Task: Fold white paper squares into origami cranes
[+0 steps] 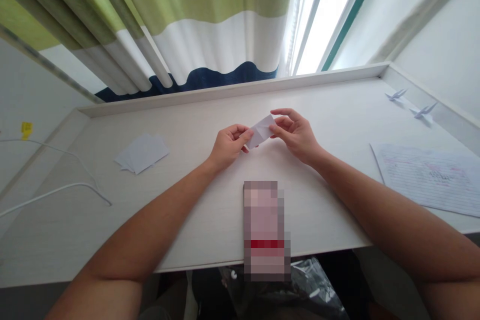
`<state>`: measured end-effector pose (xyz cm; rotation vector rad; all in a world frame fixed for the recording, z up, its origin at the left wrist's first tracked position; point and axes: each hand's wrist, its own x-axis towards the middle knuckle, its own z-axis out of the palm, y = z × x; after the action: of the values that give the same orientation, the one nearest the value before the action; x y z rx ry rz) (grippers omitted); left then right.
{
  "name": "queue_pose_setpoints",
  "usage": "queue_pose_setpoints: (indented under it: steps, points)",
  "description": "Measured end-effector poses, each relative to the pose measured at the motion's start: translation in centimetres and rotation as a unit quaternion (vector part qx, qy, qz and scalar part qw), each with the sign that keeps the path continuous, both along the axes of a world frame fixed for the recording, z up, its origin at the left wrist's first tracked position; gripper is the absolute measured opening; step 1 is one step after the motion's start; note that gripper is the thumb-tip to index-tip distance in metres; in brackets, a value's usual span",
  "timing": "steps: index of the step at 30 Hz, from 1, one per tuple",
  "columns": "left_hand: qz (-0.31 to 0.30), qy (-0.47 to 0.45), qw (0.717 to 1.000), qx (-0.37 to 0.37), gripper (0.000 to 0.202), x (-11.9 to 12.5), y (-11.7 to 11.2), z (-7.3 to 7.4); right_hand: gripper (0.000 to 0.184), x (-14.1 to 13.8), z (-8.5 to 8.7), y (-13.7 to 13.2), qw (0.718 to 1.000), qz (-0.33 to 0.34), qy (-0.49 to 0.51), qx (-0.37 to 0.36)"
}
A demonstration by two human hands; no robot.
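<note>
A small creased piece of white paper point(260, 132) is held up above the white desk, between my two hands. My left hand point(231, 146) pinches its left end, thumb on top and fingers behind. At the right end, my right hand point(294, 132) grips the paper between thumb and fingers, with the index finger stretched out over the upper corner. The fingers behind the paper are partly hidden. Below the hands, a flat pixelated rectangular object point(264, 220) lies at the desk's front edge; its kind cannot be made out.
A fanned stack of white paper sheets point(146, 154) lies at left, near a white cable point(56, 191). Two folded paper cranes point(423, 110) stand at the far right, behind written lined sheets point(431, 172). A raised rim point(240, 89) borders the desk point(195, 225), with curtains behind.
</note>
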<state>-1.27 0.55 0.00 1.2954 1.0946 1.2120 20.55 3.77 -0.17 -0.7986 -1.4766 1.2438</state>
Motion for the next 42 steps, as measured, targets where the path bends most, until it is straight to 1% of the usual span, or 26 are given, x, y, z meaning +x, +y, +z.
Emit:
queue_pose_setpoints:
  steps: [2, 4, 6, 8, 10, 13, 18, 22, 24, 27, 32, 37, 39, 42]
  points:
    - [-0.011, 0.006, 1.000, -0.007, 0.047, 0.0, 0.0, -0.1, 0.041, -0.1, -0.1, 0.0, 1.000, -0.002, -0.010, 0.016]
    - [-0.016, 0.009, 1.000, -0.009, 0.047, 0.0, -0.1, 0.0, 0.038, -0.1, -0.1, -0.1, 0.999, -0.025, -0.029, 0.034]
    - [-0.007, 0.001, 1.000, -0.008, 0.048, 0.1, -0.2, 0.1, 0.034, -0.1, -0.1, 0.0, 0.994, -0.074, -0.054, 0.056]
    - [0.014, -0.015, 1.000, -0.007, 0.048, 0.2, -0.3, 0.3, 0.029, 0.0, 0.0, 0.0, 0.985, -0.128, -0.078, 0.086]
    - [0.031, -0.027, 0.999, -0.007, 0.048, 0.3, -0.4, 0.4, 0.025, 0.1, 0.1, 0.1, 0.976, -0.157, -0.098, 0.118]
    - [0.029, -0.025, 0.999, -0.008, 0.048, 0.4, -0.5, 0.5, 0.025, 0.3, 0.2, 0.0, 0.970, -0.147, -0.123, 0.148]
    - [0.019, -0.006, 1.000, 0.017, 0.044, 0.3, -0.5, 0.0, 0.034, 0.3, 0.1, -0.6, 0.976, -0.063, -0.134, 0.158]
    - [0.012, 0.011, 0.999, 0.040, 0.039, 0.2, -0.4, -0.4, 0.030, 0.0, 0.4, -1.0, 0.985, -0.033, -0.110, 0.127]
    - [0.005, 0.010, 0.999, 0.046, 0.038, 0.1, -0.3, -0.5, 0.028, -0.1, 0.7, -1.1, 0.992, -0.028, -0.079, 0.093]
    - [0.003, 0.005, 0.998, 0.058, 0.038, 0.2, -0.4, -0.5, 0.032, -0.4, 1.0, -1.1, 0.999, -0.027, -0.031, 0.034]
    - [0.005, 0.012, 0.997, 0.081, 0.034, 0.4, -0.6, -0.4, 0.037, -0.6, 1.2, -1.1, 0.998, -0.012, -0.002, -0.057]
    - [0.040, 0.047, 0.991, 0.115, 0.022, 0.4, -1.0, -0.1, 0.031, -0.6, 0.9, -0.9, 0.995, 0.001, 0.019, -0.100]
    - [0.038, 0.056, 0.989, 0.132, 0.021, 0.4, -1.2, 0.1, 0.030, -0.6, 0.6, -0.8, 0.994, 0.011, 0.014, -0.112]
    - [0.019, 0.073, 0.984, 0.160, 0.021, 0.4, -1.4, 0.2, 0.032, -0.6, 0.2, -0.7, 0.993, 0.026, 0.004, -0.114]
